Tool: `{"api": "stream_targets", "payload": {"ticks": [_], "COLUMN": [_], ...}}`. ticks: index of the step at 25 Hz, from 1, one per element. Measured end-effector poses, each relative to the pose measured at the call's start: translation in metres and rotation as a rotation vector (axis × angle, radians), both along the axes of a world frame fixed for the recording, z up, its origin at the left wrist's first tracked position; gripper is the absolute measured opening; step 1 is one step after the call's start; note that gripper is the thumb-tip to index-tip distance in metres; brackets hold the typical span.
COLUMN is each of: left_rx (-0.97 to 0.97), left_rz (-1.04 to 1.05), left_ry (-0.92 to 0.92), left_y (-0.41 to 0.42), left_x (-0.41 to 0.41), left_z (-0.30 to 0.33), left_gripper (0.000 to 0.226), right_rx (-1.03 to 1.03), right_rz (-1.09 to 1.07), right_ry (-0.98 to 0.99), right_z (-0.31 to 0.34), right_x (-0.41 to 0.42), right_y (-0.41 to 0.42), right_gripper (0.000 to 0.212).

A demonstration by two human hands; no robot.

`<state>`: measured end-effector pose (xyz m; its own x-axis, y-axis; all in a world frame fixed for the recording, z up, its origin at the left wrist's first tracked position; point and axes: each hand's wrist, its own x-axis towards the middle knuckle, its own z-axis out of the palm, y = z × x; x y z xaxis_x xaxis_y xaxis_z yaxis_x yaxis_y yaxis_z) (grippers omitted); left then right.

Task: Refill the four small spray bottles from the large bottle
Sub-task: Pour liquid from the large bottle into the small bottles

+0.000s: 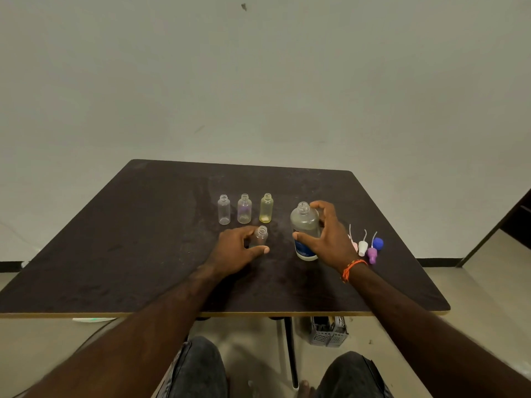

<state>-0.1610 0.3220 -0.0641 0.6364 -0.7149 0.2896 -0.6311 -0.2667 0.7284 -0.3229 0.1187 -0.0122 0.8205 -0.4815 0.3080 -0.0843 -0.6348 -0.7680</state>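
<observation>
Three small uncapped bottles stand in a row on the dark table [143, 239]: a clear one [223, 211], a purple-tinted one [244, 210] and a yellow one [266, 209]. A fourth small clear bottle [261, 235] stands nearer me, and my left hand [240, 248] curls around it with thumb and fingers. The large open bottle [304, 225] with a blue label stands upright to the right. My right hand [327, 237] wraps around its right side, thumb across the label.
Several spray caps with dip tubes lie right of the large bottle: pink [354, 245], white [362, 247], purple [372, 254] and blue [378, 242]. A grey basket [329, 331] sits on the floor under the table's near edge. My knees show below.
</observation>
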Motion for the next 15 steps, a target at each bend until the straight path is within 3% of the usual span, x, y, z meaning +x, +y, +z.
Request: {"api": "stream_targets", "payload": {"ticks": [5, 15], "left_rx": [0.108, 0.084], "left_rz": [0.017, -0.016], "left_ry": [-0.181, -0.350], "left_y": [0.007, 0.012], "left_x": [0.009, 0.007], "left_z": [0.003, 0.014], "left_gripper": [0.047, 0.047], "right_rx": [-0.282, -0.660], "right_rz": [0.011, 0.109], "right_ry": [0.083, 0.292], "right_z": [0.011, 0.013], "right_x": [0.005, 0.008], "right_y": [0.006, 0.017], "right_gripper": [0.069, 0.070]}}
